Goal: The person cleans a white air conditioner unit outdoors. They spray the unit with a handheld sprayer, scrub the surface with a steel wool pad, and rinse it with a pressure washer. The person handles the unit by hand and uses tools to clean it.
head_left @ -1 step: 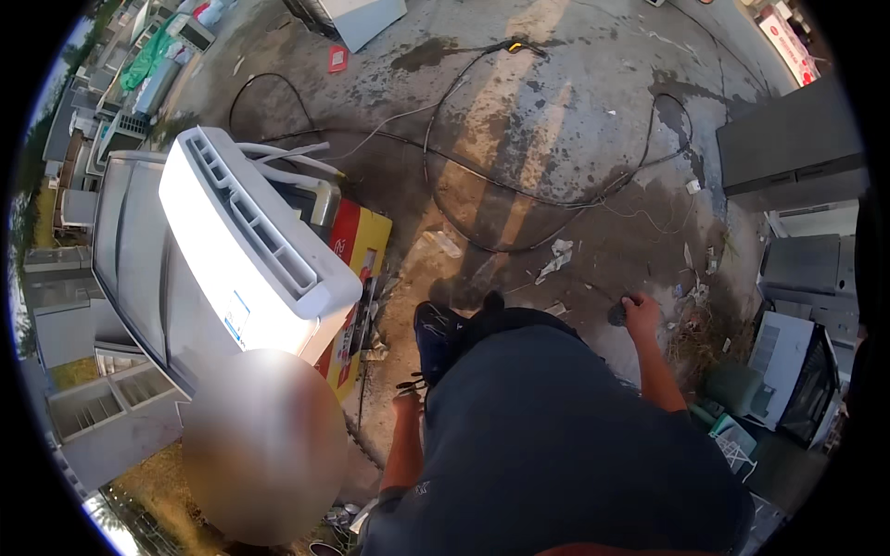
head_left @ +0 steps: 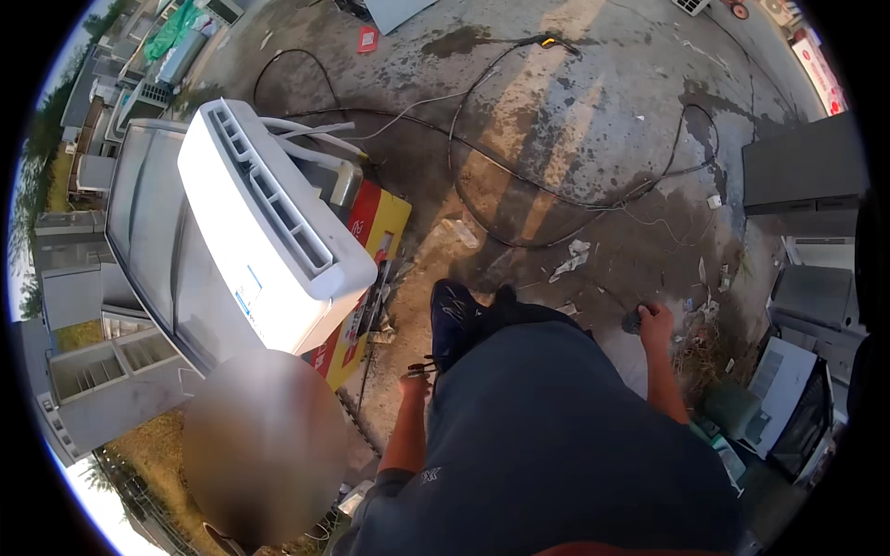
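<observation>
Leftward of both hands, a white air-conditioner unit (head_left: 243, 243) slants lengthwise from far left to near right, the left hand (head_left: 413, 386) being nearer to it. Both hands are curled nearly closed: the right hand (head_left: 657, 325) holds a dark rounded lump (head_left: 631, 322), the left a thin dark tool (head_left: 422, 369), too small to identify surely.

Air conditioner (head_left: 236, 232) left of both hands (head_left: 414, 385), hose (head_left: 530, 246) on ground (head_left: 593, 120) ahead.
</observation>
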